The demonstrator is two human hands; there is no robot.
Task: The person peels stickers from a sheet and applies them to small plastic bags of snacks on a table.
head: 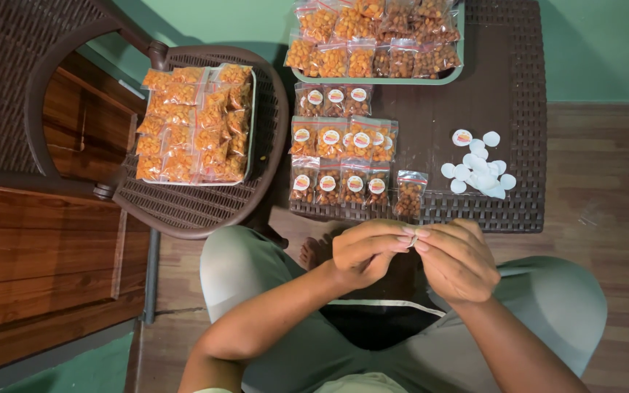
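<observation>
My left hand (365,251) and my right hand (454,260) meet above my lap, fingertips pinched together on a small round sticker (413,236). Just beyond them, on the dark woven table (518,145), lies one unlabelled snack packet (408,192). To its left sit rows of small snack packets with round labels (340,156). A pile of white round sticker backings (480,166) lies on the table to the right.
A green tray (376,77) of unlabelled snack packets stands at the table's far edge. A brown plastic chair (183,207) on the left carries another tray of orange snack packets (192,124). A wooden bench (30,255) is at the left.
</observation>
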